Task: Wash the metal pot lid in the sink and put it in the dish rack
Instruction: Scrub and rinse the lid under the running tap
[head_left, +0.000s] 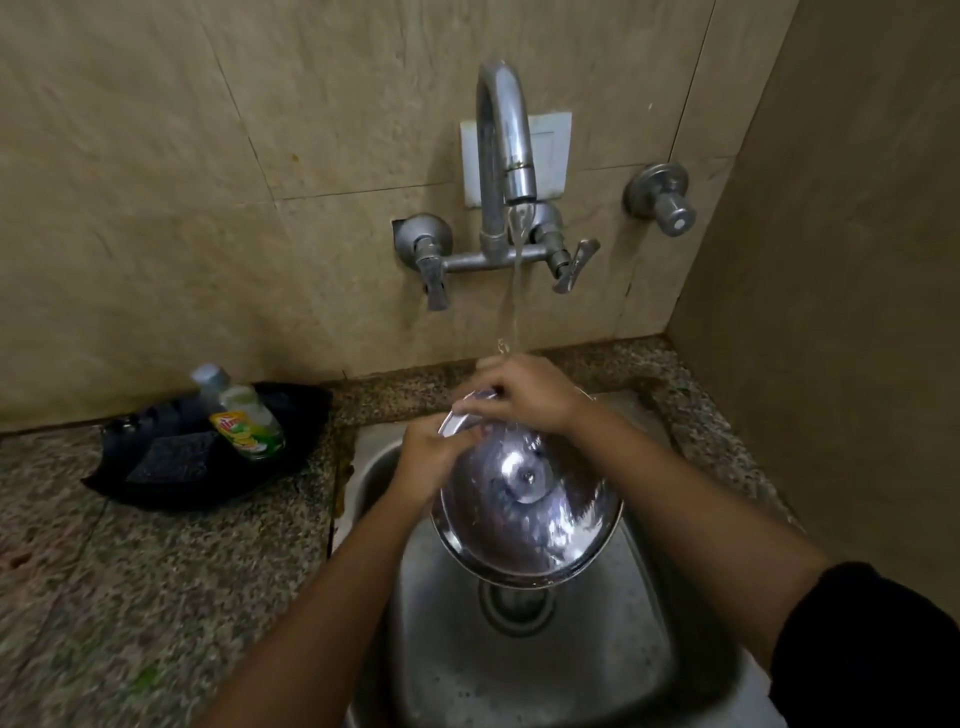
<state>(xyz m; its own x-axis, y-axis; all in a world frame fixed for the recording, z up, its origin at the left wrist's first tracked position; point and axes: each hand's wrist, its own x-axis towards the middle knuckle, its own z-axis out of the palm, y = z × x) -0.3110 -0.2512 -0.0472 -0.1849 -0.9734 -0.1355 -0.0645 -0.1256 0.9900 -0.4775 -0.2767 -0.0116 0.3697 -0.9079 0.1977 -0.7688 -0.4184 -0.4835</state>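
Your left hand (434, 457) and right hand (524, 395) hold the pot lid (524, 499) tilted over the sink (571, 675), fingers curled closed on its far rim, under water running from the tap (506, 140). A soap bottle (244, 415) lies on the counter (156, 571) at left.

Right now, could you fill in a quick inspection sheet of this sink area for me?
Surface: speckled stone counter around a steel sink.
Job's things: metal pot lid held tilted over the sink, tap running; no dish rack seen.
Clutter: dish soap bottle and scrub pad in a black tray.
Grippers: left hand and right hand both grip the lid's rim.
Cables: nothing seen.
Surroundings: beige tiled wall.
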